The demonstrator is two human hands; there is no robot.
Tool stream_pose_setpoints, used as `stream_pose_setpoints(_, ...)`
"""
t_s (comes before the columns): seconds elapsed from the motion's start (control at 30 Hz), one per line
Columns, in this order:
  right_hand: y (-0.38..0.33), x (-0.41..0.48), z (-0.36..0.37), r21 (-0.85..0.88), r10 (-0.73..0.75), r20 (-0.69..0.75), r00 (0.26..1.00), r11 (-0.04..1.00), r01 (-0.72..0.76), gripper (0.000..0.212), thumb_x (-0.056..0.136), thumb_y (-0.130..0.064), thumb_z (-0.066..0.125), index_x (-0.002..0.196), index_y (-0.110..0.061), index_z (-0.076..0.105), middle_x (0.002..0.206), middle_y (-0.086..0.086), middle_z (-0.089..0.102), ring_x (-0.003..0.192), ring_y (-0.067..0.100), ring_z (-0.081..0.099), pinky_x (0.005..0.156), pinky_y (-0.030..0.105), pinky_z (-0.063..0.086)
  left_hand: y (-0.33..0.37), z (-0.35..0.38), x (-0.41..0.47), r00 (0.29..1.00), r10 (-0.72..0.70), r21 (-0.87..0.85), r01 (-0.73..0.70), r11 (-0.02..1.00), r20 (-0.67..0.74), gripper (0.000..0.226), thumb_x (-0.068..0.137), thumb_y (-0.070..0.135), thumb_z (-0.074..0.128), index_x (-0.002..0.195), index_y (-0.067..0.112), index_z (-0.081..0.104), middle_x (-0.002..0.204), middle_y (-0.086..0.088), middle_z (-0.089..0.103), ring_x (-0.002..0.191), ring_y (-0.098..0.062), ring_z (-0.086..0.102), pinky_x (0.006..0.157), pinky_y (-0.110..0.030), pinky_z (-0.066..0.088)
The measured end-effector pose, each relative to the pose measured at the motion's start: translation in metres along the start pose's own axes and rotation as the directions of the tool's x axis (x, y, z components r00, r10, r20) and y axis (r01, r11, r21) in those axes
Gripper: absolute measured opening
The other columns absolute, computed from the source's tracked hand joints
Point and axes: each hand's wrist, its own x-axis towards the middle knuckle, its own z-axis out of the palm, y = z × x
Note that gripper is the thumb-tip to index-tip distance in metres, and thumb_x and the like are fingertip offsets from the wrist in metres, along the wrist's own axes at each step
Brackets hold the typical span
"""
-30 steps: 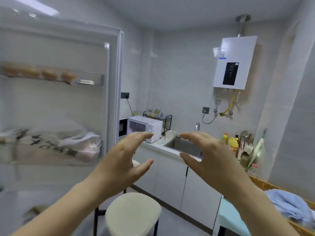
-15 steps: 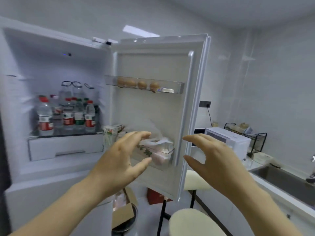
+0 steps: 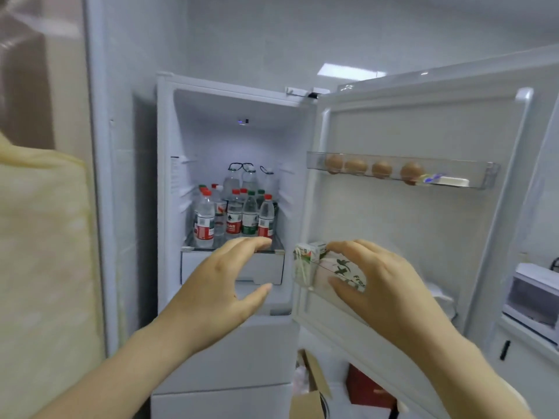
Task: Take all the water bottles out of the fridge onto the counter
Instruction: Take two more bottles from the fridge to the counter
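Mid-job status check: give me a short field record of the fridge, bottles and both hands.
fridge door: open, swung right
water bottles: upright, crowded on the shelf, red and green caps
left hand: empty, fingers spread, before the shelf edge
right hand: empty, before the carton in the door
eggs: four, upper door rack
bottles in hand: none

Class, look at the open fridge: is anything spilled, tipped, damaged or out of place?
Nothing stands out. The water bottles stand upright on the shelf, and the eggs sit in a row in the door tray.
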Motion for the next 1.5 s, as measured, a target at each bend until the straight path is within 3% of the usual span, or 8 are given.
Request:
stream_pose_setpoints(0.17,-0.031,0.049,0.038,0.017,-0.046,0.007,0.999,0.999,0.046,0.046,0.090,-0.035,0.062,0.135,-0.031,0.051,0.128,-0.016,0.058,0.113,0.008,0.057,0.082,0.012,0.033,-0.059,-0.023,0.014,0.999,-0.017,0.012,0.017,1.000,-0.027,0.057,0.085,0.038,0.066,0.132,0.051,0.037,0.130,0.037,0.040,0.124,0.015,0.037,0.096,0.003,0.024)
stream_pose_setpoints(0.27,-0.047,0.072,0.062,0.025,-0.038,0.007,0.999,0.999,0.038,0.046,0.090,-0.035,0.062,0.135,-0.031,0.052,0.128,-0.016,0.058,0.114,0.009,0.058,0.082,0.012,0.031,-0.092,-0.029,0.020,0.999,-0.034,0.011,0.035,0.999,-0.017,0.058,0.086,0.038,0.065,0.136,0.046,0.038,0.133,0.033,0.041,0.126,0.013,0.037,0.101,-0.003,0.024)
stream_pose_setpoints(0.6,-0.042,0.139,0.128,0.064,-0.060,0.019,0.998,0.996,0.059,0.048,0.092,-0.037,0.059,0.138,-0.032,0.048,0.134,-0.019,0.054,0.120,0.005,0.054,0.095,0.018,0.039,-0.170,-0.006,0.057,0.997,-0.075,0.011,0.075,0.997,0.015,0.057,0.087,0.040,0.063,0.135,0.051,0.034,0.123,0.048,0.029,0.116,0.030,0.026,0.090,0.009,0.018)
stream_pose_setpoints(0.8,-0.013,0.185,0.171,0.108,-0.082,-0.001,0.997,0.991,0.082,0.045,0.089,-0.035,0.064,0.132,-0.029,0.054,0.126,-0.017,0.060,0.114,0.008,0.058,0.091,0.020,0.042,-0.203,0.017,0.091,0.994,-0.109,0.045,0.110,0.993,-0.021,0.057,0.086,0.037,0.065,0.135,0.049,0.037,0.131,0.036,0.040,0.123,0.013,0.038,0.097,-0.003,0.026)
stream_pose_setpoints(0.93,0.010,0.215,0.200,0.152,-0.088,-0.005,0.996,0.985,0.088,0.043,0.083,-0.029,0.072,0.125,-0.025,0.061,0.117,-0.012,0.066,0.105,0.012,0.064,0.085,0.025,0.049,-0.224,0.034,0.114,0.990,-0.137,0.062,0.139,0.988,-0.032,0.056,0.086,0.038,0.065,0.134,0.049,0.038,0.130,0.034,0.042,0.120,0.011,0.042,0.100,-0.010,0.033)
stream_pose_setpoints(1.07,0.024,0.238,0.229,0.174,-0.097,-0.004,0.995,0.980,0.096,0.043,0.081,-0.027,0.074,0.122,-0.025,0.063,0.115,-0.012,0.067,0.101,0.011,0.065,0.082,0.017,0.041,-0.247,0.053,0.125,0.981,-0.188,0.066,0.191,0.979,-0.045,0.056,0.085,0.038,0.066,0.133,0.048,0.039,0.131,0.031,0.043,0.120,0.016,0.039,0.096,0.002,0.026)
stream_pose_setpoints(1.27,0.029,0.269,0.268,0.219,-0.112,0.030,0.993,0.970,0.103,0.044,0.085,-0.031,0.070,0.127,-0.029,0.059,0.123,-0.017,0.062,0.111,0.006,0.060,0.090,0.012,0.034,-0.282,0.063,0.142,0.973,-0.227,0.084,0.230,0.970,-0.041,0.056,0.086,0.036,0.065,0.135,0.046,0.040,0.131,0.033,0.042,0.121,0.017,0.037,0.096,0.004,0.024)
stream_pose_setpoints(1.5,0.021,0.311,0.317,0.306,-0.059,0.025,0.998,0.951,0.048,0.043,0.082,-0.026,0.074,0.123,-0.024,0.063,0.116,-0.012,0.066,0.104,0.010,0.063,0.088,0.022,0.048,-0.340,0.073,0.170,0.965,-0.261,0.047,0.263,0.964,-0.038,0.055,0.086,0.036,0.066,0.134,0.044,0.041,0.129,0.037,0.040,0.119,0.022,0.033,0.091,0.007,0.023)
